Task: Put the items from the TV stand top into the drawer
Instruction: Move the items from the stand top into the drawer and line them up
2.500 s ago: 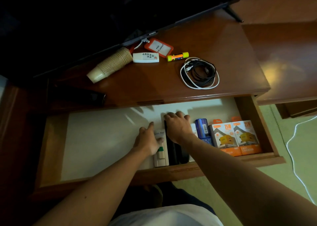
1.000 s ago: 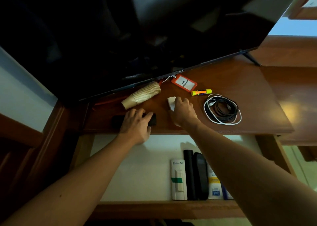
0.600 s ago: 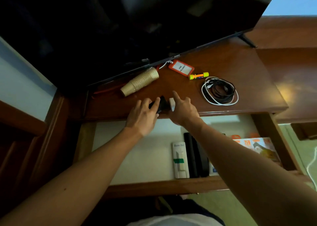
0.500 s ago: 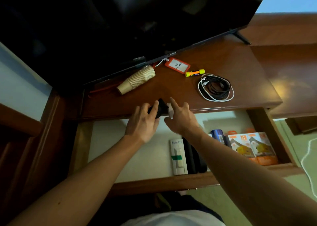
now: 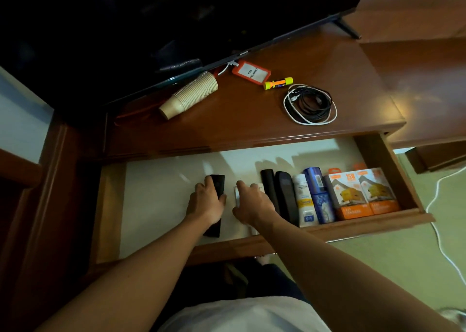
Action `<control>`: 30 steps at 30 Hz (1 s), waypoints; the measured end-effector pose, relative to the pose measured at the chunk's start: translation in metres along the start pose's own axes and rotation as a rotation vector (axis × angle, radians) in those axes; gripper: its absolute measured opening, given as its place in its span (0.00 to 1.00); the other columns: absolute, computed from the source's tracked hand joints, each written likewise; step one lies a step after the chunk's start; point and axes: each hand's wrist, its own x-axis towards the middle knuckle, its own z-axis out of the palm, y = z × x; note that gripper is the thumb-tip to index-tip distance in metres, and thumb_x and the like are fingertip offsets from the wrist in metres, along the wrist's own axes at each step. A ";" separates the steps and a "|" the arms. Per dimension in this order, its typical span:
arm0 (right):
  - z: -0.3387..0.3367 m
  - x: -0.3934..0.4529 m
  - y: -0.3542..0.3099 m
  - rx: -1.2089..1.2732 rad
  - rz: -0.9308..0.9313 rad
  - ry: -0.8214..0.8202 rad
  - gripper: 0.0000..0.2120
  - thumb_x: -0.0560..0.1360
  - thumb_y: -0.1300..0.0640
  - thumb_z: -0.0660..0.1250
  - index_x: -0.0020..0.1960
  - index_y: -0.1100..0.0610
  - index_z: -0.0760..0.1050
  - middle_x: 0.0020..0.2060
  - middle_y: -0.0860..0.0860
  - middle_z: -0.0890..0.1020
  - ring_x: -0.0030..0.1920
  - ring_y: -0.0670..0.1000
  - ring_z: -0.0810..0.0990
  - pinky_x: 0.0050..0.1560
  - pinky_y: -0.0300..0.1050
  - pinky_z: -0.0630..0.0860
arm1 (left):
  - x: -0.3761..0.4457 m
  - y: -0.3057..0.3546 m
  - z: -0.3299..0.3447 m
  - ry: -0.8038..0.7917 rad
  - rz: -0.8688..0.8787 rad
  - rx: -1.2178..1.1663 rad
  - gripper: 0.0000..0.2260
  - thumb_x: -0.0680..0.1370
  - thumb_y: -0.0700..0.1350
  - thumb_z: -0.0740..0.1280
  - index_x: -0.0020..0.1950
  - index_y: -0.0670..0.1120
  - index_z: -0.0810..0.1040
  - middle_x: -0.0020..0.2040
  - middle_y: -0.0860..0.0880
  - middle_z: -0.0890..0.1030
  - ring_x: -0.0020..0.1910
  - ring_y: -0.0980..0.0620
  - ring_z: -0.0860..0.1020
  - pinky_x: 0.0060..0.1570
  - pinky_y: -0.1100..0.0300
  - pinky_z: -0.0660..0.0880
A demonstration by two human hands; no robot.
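Hands low in the open drawer [image 5: 393, 165], each on a remote

Left hand [image 5: 207, 203] curls round a black remote [image 5: 217, 180] lying on the drawer floor, its middle hidden under the palm. Right hand [image 5: 252, 203] grips a white remote [image 5: 236, 193], mostly covered, only its left edge showing. Paper cups [image 5: 189, 96], orange tag [image 5: 251, 72], yellow marker [image 5: 278, 82] and coiled cables [image 5: 310, 104] lie on the stand top [image 5: 252, 120], far side
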 end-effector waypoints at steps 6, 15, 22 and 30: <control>0.011 0.007 0.003 -0.251 -0.070 -0.021 0.27 0.75 0.42 0.69 0.67 0.54 0.67 0.62 0.57 0.75 0.63 0.60 0.74 0.57 0.56 0.74 | 0.011 -0.007 0.011 -0.109 -0.032 -0.084 0.35 0.80 0.56 0.65 0.80 0.55 0.48 0.68 0.39 0.68 0.60 0.37 0.75 0.58 0.45 0.77; 0.003 0.016 0.019 -0.414 -0.223 -0.067 0.26 0.74 0.41 0.70 0.69 0.49 0.73 0.63 0.57 0.72 0.65 0.61 0.70 0.63 0.60 0.69 | 0.027 -0.022 0.009 -0.187 0.020 -0.132 0.33 0.79 0.48 0.69 0.80 0.54 0.56 0.70 0.39 0.67 0.65 0.38 0.74 0.65 0.48 0.74; -0.002 0.014 0.025 -0.392 -0.233 -0.146 0.31 0.75 0.42 0.70 0.75 0.46 0.66 0.65 0.56 0.70 0.67 0.61 0.68 0.65 0.60 0.68 | 0.029 -0.015 0.009 -0.207 0.096 -0.191 0.36 0.77 0.41 0.71 0.81 0.52 0.57 0.73 0.42 0.70 0.69 0.42 0.72 0.65 0.54 0.74; 0.008 0.013 0.029 -0.330 -0.209 -0.120 0.30 0.75 0.47 0.70 0.74 0.51 0.66 0.67 0.58 0.70 0.68 0.61 0.68 0.66 0.60 0.68 | 0.020 -0.018 0.021 -0.209 0.034 -0.249 0.37 0.80 0.40 0.67 0.82 0.54 0.50 0.75 0.43 0.68 0.70 0.41 0.71 0.65 0.54 0.73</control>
